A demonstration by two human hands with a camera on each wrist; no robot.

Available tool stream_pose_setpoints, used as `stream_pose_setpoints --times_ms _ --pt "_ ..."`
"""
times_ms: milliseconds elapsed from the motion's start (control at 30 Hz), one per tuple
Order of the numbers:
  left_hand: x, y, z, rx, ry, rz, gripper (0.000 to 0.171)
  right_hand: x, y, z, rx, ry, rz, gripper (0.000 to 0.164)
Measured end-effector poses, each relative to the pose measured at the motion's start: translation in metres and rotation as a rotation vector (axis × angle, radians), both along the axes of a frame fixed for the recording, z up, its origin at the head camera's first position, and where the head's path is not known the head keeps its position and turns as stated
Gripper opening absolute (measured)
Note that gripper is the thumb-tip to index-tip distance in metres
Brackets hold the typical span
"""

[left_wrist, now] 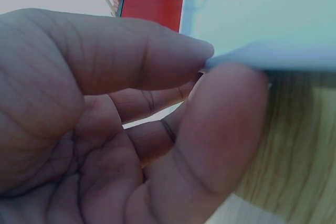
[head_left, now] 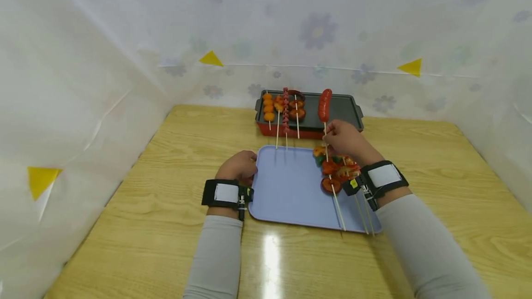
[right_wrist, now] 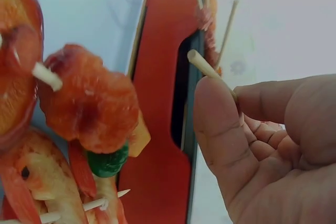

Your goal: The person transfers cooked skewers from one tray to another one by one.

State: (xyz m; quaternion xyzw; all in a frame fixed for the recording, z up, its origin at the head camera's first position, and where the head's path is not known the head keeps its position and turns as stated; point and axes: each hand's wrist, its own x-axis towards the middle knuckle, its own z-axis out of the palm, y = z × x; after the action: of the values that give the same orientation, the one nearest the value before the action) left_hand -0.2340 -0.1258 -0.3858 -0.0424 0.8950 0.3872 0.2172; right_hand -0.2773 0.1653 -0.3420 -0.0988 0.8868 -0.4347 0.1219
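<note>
My right hand (head_left: 348,142) pinches the wooden stick of a red sausage skewer (head_left: 324,106) between thumb and fingertips. The sausage lies over the right part of the grill pan; whether it touches the surface I cannot tell. In the right wrist view, the stick's blunt end (right_wrist: 202,64) pokes out past the thumb. With thumb and finger, my left hand (head_left: 238,167) grips the left rim of a pale blue tray (head_left: 282,193). On the tray's right side lie several skewers, including one with orange-brown round pieces (head_left: 331,185) and shrimp (right_wrist: 44,174), partly covered by my right forearm.
Behind the tray stands a red grill (head_left: 270,129) with a dark pan (head_left: 342,105). Across its left half lie skewers of orange balls (head_left: 268,109), pink sausage pieces (head_left: 285,105) and brown round slices (head_left: 297,113), sticks toward me. A patterned sheet (head_left: 316,26) encloses the wooden table (head_left: 166,188).
</note>
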Motion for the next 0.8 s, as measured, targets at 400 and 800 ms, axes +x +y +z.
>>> stream_pose_setpoints --times_ms 400,800 --pt "-0.001 -0.002 -0.001 0.018 0.005 -0.013 0.051 0.030 -0.009 0.007 0.056 0.066 0.053 0.017" --pt "-0.002 -0.003 -0.002 -0.006 0.008 -0.036 0.049 0.049 -0.010 -0.008 0.048 0.003 0.066 0.022"
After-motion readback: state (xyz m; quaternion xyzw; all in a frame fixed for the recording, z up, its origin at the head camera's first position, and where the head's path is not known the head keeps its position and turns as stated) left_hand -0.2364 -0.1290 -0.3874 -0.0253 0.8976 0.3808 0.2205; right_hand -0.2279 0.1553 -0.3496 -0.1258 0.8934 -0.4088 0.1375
